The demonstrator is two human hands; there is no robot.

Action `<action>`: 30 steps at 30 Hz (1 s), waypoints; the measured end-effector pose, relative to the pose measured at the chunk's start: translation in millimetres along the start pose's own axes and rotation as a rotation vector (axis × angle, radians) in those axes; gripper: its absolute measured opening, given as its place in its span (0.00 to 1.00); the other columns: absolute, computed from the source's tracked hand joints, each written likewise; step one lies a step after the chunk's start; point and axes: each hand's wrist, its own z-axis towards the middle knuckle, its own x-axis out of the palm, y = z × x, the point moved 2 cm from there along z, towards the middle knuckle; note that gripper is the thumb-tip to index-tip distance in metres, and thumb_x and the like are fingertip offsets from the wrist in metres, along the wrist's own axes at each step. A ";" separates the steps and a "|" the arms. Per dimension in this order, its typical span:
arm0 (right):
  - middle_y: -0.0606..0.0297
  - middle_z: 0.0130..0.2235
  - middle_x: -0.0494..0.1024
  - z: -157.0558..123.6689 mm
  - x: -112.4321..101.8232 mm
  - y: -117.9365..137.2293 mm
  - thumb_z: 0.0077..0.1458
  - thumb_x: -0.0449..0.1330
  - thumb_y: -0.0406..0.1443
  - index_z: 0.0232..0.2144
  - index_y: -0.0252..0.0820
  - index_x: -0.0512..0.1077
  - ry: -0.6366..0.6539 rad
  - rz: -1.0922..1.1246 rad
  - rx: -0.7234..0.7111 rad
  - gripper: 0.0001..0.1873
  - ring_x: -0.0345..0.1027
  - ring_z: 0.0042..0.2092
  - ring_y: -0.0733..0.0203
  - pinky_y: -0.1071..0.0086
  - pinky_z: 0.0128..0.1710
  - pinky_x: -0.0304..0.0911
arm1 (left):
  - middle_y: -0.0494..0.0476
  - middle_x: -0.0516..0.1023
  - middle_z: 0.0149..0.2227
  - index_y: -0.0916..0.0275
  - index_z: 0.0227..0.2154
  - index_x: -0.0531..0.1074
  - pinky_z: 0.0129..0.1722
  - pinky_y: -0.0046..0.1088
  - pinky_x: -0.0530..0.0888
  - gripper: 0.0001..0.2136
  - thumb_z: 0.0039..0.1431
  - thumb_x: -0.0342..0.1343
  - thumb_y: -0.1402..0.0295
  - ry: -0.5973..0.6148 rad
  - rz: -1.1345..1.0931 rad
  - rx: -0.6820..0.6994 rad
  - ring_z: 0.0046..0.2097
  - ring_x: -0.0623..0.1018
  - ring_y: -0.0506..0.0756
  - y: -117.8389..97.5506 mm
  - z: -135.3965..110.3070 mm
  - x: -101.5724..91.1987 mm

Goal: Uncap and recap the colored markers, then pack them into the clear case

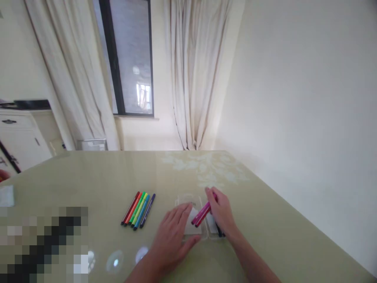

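My right hand [221,212] pinches pink markers [201,214], two as far as I can tell, lifting them over a clear plastic marker case [188,200] on the table. A dark marker [219,232] still lies in the case under that hand. My left hand [173,236] rests flat on the case's near left part, fingers spread, holding it down. To the left, a row of several markers [138,209] lies side by side on the table: red, orange, green, yellow-green, blue and dark purple.
The glossy pale green table [265,220] has a faint floral pattern at the far side. A wall runs close along the right. Curtains and a dark window stand behind the table. A white cabinet [17,141] is at far left.
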 end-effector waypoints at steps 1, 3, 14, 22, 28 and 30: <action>0.73 0.19 0.62 -8.6 12.6 5.3 0.65 0.52 0.57 0.23 0.46 0.61 0.110 0.060 0.017 0.26 0.59 0.22 0.63 0.70 0.24 0.56 | 0.67 0.69 0.65 0.60 0.69 0.53 0.62 0.46 0.69 0.32 0.69 0.50 0.49 -0.031 0.035 -0.007 0.63 0.71 0.64 -0.8 0.3 2.7; 0.71 0.22 0.70 -23.6 33.8 15.8 0.65 0.52 0.56 0.29 0.45 0.65 0.275 0.180 0.051 0.24 0.65 0.24 0.62 0.71 0.24 0.60 | 0.67 0.75 0.58 0.60 0.68 0.54 0.57 0.45 0.73 0.26 0.72 0.46 0.57 -0.075 0.116 -0.024 0.57 0.76 0.64 -0.7 0.1 10.6; 0.60 0.32 0.78 20.6 -14.1 -35.6 0.70 0.44 0.46 0.27 0.44 0.70 0.033 -0.449 -0.038 0.24 0.70 0.38 0.55 0.64 0.40 0.60 | 0.67 0.77 0.51 0.66 0.60 0.69 0.52 0.38 0.76 0.23 0.64 0.47 0.82 -0.020 0.564 -0.385 0.51 0.78 0.60 59.5 -2.9 -9.0; 0.58 0.38 0.78 13.1 1.8 -40.7 0.69 0.51 0.41 0.32 0.44 0.73 0.141 -0.855 -0.141 0.16 0.70 0.44 0.52 0.64 0.42 0.59 | 0.68 0.77 0.48 0.67 0.51 0.76 0.49 0.41 0.74 0.15 0.68 0.48 0.74 0.024 0.640 -0.513 0.49 0.77 0.63 66.0 -4.2 -28.3; 0.57 0.40 0.77 12.6 1.3 -41.6 0.68 0.54 0.40 0.33 0.44 0.74 0.132 -0.873 -0.160 0.13 0.70 0.44 0.52 0.64 0.42 0.59 | 0.75 0.66 0.65 0.69 0.63 0.67 0.60 0.51 0.65 0.24 0.69 0.47 0.62 -0.081 0.741 -0.684 0.64 0.67 0.71 74.2 -12.6 -23.2; 0.57 0.41 0.77 12.8 1.3 -42.3 0.67 0.55 0.40 0.32 0.44 0.73 0.117 -0.877 -0.164 0.12 0.70 0.45 0.51 0.63 0.42 0.59 | 0.77 0.64 0.66 0.70 0.64 0.65 0.61 0.54 0.62 0.28 0.69 0.46 0.56 -0.038 0.737 -0.759 0.65 0.65 0.74 85.5 -17.8 -19.7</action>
